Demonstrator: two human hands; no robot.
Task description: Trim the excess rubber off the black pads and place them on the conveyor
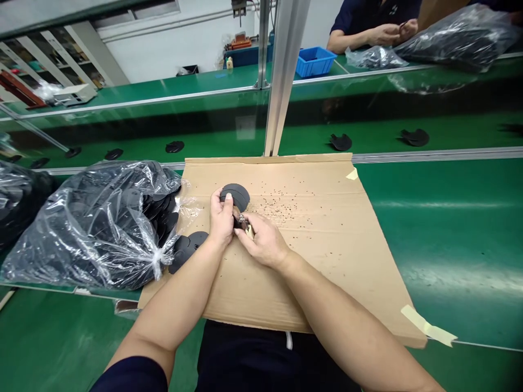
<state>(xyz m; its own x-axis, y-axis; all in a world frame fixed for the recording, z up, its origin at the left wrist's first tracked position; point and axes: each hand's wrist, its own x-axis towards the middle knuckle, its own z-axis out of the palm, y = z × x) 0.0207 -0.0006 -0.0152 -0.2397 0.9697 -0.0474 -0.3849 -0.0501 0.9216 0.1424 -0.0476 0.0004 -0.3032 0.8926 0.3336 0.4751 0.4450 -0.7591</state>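
Note:
My left hand (222,220) is closed on a flat, round black plastic part (236,196), thumb on its upper face. Held against the part's lower edge is a small metal tool (242,221) with a pale yellow piece on its handle side. My right hand (265,239) is closed around that tool, whose exact kind is mostly hidden by the fingers. Beside my left forearm lie more round black parts (186,251), partly overlapping. A sheet of cardboard (327,261) lies under both hands, with many tiny black scraps (281,204) scattered over it.
A clear plastic bag (102,228) full of black parts stands at the left. Behind the cardboard, a metal post (281,81) rises beside a green belt (229,142) carrying spaced black parts. Across it are a blue bin (314,61) and another person's hands (386,34).

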